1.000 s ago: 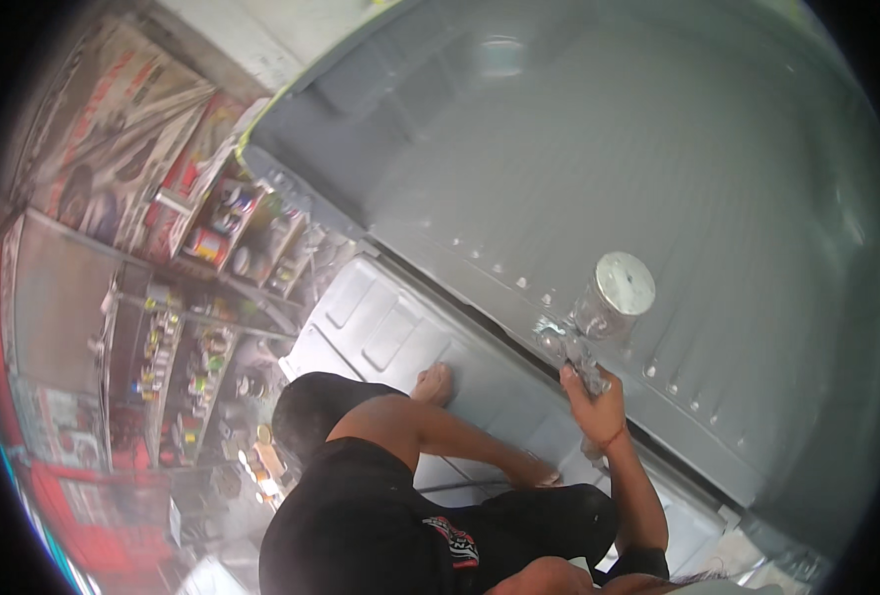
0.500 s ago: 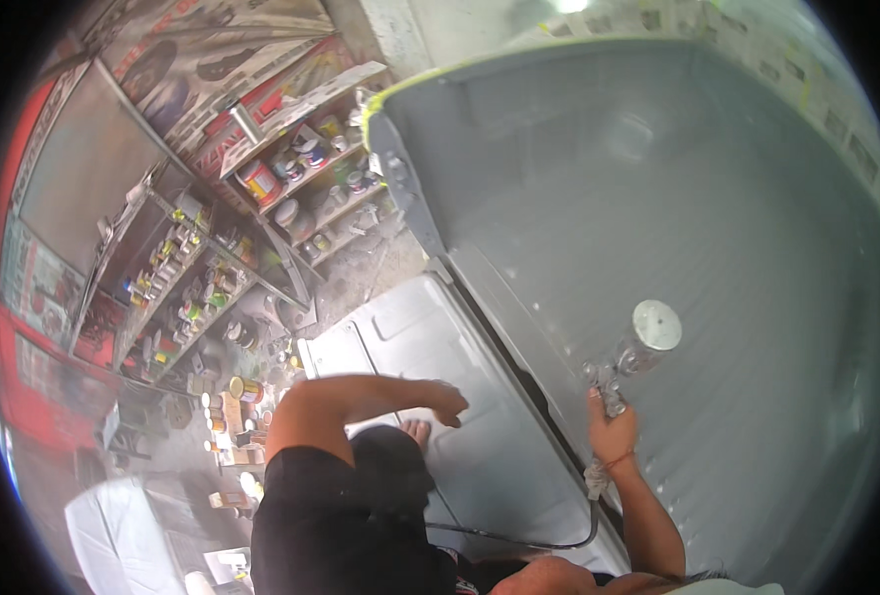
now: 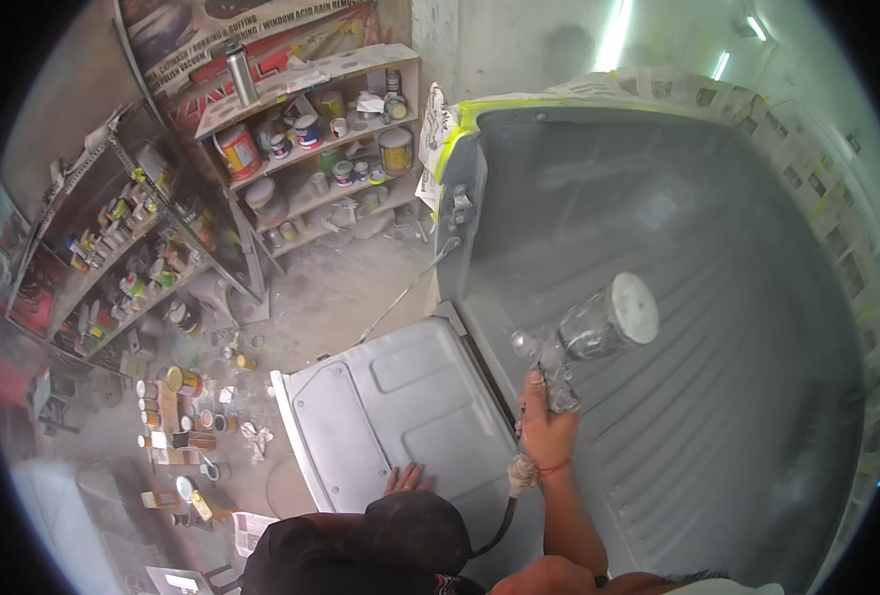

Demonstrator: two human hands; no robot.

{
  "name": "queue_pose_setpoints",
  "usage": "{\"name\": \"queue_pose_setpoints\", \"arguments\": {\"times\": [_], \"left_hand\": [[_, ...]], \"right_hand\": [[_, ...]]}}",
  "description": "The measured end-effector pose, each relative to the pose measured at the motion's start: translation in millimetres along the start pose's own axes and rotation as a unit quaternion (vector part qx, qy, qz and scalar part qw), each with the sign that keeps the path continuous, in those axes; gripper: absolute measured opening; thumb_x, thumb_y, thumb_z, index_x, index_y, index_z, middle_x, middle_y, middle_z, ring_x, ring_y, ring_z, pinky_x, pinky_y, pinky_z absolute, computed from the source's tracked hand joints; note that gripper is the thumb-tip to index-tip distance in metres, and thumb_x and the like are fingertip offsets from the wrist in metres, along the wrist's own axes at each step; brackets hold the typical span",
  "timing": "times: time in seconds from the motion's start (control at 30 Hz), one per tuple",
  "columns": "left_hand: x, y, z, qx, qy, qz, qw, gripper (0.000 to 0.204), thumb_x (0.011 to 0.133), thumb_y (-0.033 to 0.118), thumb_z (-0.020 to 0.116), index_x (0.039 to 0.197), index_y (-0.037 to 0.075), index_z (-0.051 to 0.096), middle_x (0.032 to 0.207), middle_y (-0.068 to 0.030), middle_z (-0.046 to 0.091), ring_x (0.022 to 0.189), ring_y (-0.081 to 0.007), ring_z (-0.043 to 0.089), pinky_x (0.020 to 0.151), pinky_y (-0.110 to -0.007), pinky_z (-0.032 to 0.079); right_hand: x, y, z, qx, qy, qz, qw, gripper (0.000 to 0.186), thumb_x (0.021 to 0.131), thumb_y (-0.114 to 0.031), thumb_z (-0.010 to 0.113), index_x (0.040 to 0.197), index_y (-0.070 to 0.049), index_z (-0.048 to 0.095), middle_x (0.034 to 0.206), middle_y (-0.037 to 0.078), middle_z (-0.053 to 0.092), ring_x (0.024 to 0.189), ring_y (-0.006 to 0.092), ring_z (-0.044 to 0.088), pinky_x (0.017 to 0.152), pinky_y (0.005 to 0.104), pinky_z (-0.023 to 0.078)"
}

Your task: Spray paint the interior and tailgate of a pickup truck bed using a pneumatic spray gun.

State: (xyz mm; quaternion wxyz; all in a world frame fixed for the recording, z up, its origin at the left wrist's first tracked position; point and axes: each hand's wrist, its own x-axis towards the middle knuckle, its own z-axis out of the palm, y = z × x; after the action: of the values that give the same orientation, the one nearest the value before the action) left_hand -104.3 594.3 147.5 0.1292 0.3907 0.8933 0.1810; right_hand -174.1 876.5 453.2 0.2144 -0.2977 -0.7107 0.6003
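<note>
The plastic-wrapped spray gun (image 3: 557, 385) sits over the truck bed (image 3: 738, 416), gripped in the right hand (image 3: 545, 436), its cup (image 3: 599, 317) tilted to the right. Compared with half a second ago, it is nearer the bed's left corner, so the work seems centred there now. The left hand (image 3: 407, 478), raised over the tailgate (image 3: 400, 412) then, now has its fingers spread there beside the knee (image 3: 410, 531), apparently as a prop. A hose (image 3: 500, 531) runs below the right wrist. Beyond, yellow masking tape (image 3: 549, 99) edges the bed; a shelf unit (image 3: 306, 161) holds cans.
</note>
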Motion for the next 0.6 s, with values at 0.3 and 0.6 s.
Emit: {"name": "queue_pose_setpoints", "arguments": {"times": [0.3, 0.6], "left_hand": [[2.5, 3.7, -19.0, -0.031, 0.012, 0.001, 0.999, 0.059, 0.093, 0.045, 0.056, 0.143, 0.013, 0.051, 0.156, -0.0178, 0.035, 0.148, -0.0331, 0.027, 0.12, -0.059, 0.016], [5.5, 8.7, -26.9, -0.019, 0.018, -0.022, 0.999, 0.06, 0.086, 0.036, 0.065, 0.141, 0.017, 0.051, 0.155, -0.0132, 0.036, 0.147, -0.0301, 0.029, 0.12, -0.057, 0.018]], "right_hand": [[8.1, -132.8, 22.0, 0.124, 0.057, -0.063, 0.989, 0.031, 0.102, -0.032, 0.056, 0.106, -0.002, 0.059, 0.083, 0.008, 0.062, 0.057, 0.009, 0.051, 0.046, 0.0249, 0.042], [14.7, 8.4, 68.7, -0.05, 0.042, -0.084, 0.994, 0.031, 0.099, -0.028, 0.06, 0.098, 0.003, 0.065, 0.079, 0.011, 0.066, 0.067, 0.0183, 0.061, 0.059, 0.0334, 0.047]]}}
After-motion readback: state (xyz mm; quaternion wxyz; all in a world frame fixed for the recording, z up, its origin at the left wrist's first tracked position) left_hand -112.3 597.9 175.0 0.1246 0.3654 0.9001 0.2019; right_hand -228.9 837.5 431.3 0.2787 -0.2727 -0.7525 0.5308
